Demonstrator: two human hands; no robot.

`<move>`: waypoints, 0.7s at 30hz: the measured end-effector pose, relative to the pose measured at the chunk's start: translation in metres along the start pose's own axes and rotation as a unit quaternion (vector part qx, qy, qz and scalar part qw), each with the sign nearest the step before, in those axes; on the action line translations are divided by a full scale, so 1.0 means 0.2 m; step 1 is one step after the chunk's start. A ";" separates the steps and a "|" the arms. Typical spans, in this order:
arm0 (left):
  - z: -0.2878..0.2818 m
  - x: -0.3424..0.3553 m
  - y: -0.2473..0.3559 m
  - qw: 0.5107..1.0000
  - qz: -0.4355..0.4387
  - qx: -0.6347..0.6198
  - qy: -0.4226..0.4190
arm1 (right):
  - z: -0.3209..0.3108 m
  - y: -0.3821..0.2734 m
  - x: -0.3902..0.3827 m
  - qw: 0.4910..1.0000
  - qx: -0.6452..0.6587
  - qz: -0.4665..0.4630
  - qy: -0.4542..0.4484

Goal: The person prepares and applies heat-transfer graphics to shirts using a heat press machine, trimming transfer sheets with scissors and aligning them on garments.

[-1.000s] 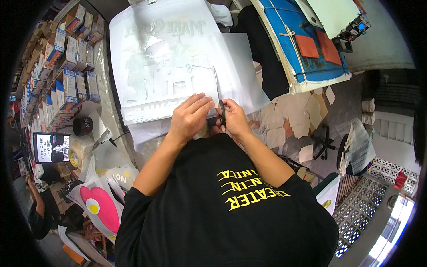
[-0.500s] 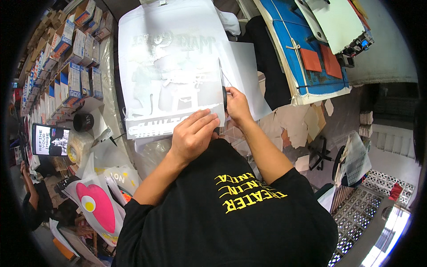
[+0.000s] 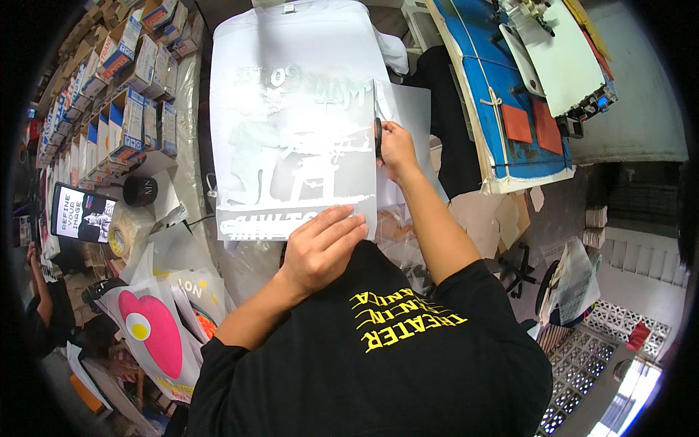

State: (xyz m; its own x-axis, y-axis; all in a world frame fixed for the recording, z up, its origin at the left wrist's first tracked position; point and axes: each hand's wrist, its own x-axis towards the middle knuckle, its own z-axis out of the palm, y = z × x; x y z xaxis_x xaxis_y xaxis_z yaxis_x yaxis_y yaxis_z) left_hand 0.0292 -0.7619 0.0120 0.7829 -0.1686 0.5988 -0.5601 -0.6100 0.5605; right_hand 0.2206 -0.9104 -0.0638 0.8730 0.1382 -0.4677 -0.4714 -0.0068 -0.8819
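Observation:
A translucent film sheet [image 3: 247,146] with a pale printed picture and lettering lies over a white T-shirt [image 3: 306,36] on the work surface. My left hand [image 3: 328,247] rests on the sheet's near edge, its fingers stretched out flat. At the sheet's right edge, my right hand [image 3: 398,151] grips black-handled scissors [image 3: 378,138]. Their blades run along that edge and point away from me. A pale strip of film [image 3: 411,109] lies to the right of the scissors, over dark cloth. The fingers inside the scissor handles are partly hidden.
Boxes [image 3: 124,127] are stacked along the left, near a black mug [image 3: 140,191], a tape roll [image 3: 120,237] and a tablet [image 3: 84,213]. Printed sheets [image 3: 156,328] hang at lower left. A blue-topped table [image 3: 484,80] stands at right. Another person's arm [image 3: 42,291] shows far left.
My right hand and the scissors have moved farther up the sheet's right edge, away from me. My left hand stays on the near edge. The whole view has shifted slightly.

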 end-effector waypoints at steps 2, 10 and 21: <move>-0.03 -0.01 0.03 1.000 0.000 -0.004 -0.007 | -0.01 -0.02 0.07 1.000 0.008 -0.007 0.010; -0.10 0.03 -0.07 0.901 -0.227 -0.257 0.265 | -0.21 -0.04 -0.02 0.967 -0.175 -0.058 0.179; -0.08 -0.39 -0.85 0.506 -0.438 -0.444 0.596 | -0.48 0.08 -0.53 0.940 -0.188 -0.242 0.150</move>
State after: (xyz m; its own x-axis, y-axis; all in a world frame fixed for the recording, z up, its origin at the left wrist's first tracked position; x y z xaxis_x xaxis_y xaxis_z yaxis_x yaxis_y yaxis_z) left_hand 0.0595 -0.6321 -0.1200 0.4130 0.7751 -0.4782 -0.4555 0.6305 0.6285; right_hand 0.1323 -1.0207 -0.0330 0.9963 -0.0703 0.0487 0.0192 -0.3717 -0.9282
